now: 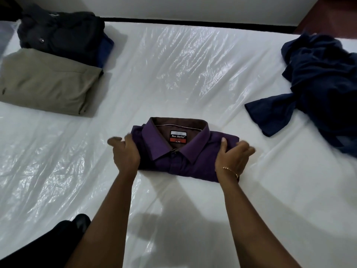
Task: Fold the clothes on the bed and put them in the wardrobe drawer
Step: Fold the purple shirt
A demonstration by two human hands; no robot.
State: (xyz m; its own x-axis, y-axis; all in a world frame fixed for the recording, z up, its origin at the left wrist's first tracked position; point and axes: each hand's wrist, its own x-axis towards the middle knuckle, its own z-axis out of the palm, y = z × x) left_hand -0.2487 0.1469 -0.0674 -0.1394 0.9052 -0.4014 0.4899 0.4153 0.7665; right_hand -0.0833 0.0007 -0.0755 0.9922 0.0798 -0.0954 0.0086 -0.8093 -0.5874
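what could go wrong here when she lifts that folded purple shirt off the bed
1. Both hands, left and right, grip only the side edges of the purple shirt; the unsupported middle may sag and the fold open.
2. The plastic sheet over the bed looks slick, so the shirt could slide.
3. The navy garment is unfolded and could get left behind.

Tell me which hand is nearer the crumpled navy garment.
Right. The right hand holds the purple shirt's edge facing the navy garment; the left hand holds the far edge.
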